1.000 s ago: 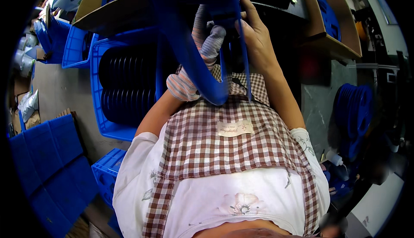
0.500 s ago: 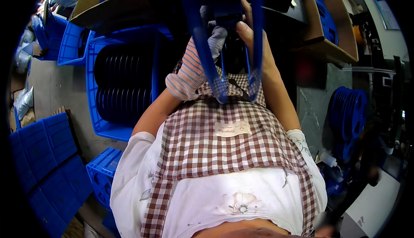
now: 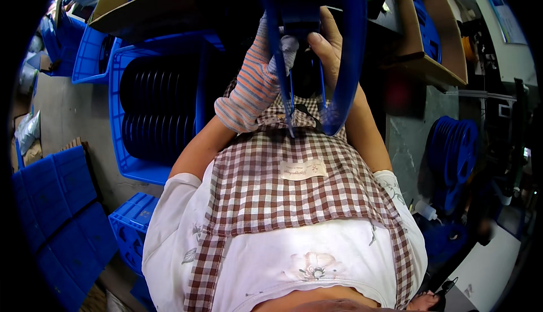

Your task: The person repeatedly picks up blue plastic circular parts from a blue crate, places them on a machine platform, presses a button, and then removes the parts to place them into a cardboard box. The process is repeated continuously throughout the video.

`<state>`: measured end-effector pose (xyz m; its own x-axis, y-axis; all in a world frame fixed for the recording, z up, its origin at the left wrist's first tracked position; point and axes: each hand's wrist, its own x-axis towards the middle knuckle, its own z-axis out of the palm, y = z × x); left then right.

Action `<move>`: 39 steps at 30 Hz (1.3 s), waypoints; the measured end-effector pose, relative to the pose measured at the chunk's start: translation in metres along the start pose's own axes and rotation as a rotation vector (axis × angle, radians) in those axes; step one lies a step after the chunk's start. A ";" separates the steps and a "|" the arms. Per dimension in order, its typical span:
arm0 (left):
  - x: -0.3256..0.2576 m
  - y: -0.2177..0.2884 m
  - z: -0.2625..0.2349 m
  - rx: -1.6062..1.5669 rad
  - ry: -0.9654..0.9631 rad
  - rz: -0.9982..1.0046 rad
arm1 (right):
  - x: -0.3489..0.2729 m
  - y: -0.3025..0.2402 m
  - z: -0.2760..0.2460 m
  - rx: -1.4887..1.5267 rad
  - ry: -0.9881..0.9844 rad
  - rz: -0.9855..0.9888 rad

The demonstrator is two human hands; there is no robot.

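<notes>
- Head view, nearest: checked apron [image 3: 294,193] over white shirt.
- Held up in front: blue plastic reel [image 3: 339,57], rim edge-on, long axis running away from the chest.
- Left hand [image 3: 254,80], striped glove, closed on reel hub from the left.
- Right hand [image 3: 331,46], bare, gripping hub from the right, equally near.
- Beyond left: blue crate [image 3: 121,142] of black discs.

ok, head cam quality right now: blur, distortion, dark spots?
Head view: strong fisheye, with a black vignette round the rim and the cardboard box edges bowed; the blue reel is very close to the lens and soft, as are both hands, left and right; top centre is dim; the apron is sharp and evenly lit.
</notes>
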<state>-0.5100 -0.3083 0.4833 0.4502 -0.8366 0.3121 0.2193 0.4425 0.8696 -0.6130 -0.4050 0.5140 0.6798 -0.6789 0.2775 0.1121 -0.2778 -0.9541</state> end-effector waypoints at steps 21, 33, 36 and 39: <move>-0.003 0.027 -0.003 0.258 0.009 -0.069 | -0.003 -0.001 0.004 -0.098 -0.005 0.061; -0.005 0.019 0.006 -0.044 0.063 -0.104 | 0.000 -0.012 -0.004 -0.252 -0.078 0.040; -0.004 0.016 0.007 -0.147 0.065 -0.126 | 0.001 -0.014 -0.005 -0.323 -0.044 -0.019; -0.004 0.019 0.004 -0.215 0.072 -0.165 | 0.002 -0.037 -0.005 -0.256 -0.060 0.079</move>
<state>-0.5112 -0.2976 0.4998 0.4514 -0.8815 0.1381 0.4705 0.3667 0.8026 -0.6193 -0.3989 0.5506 0.7214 -0.6663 0.1885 -0.1250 -0.3931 -0.9110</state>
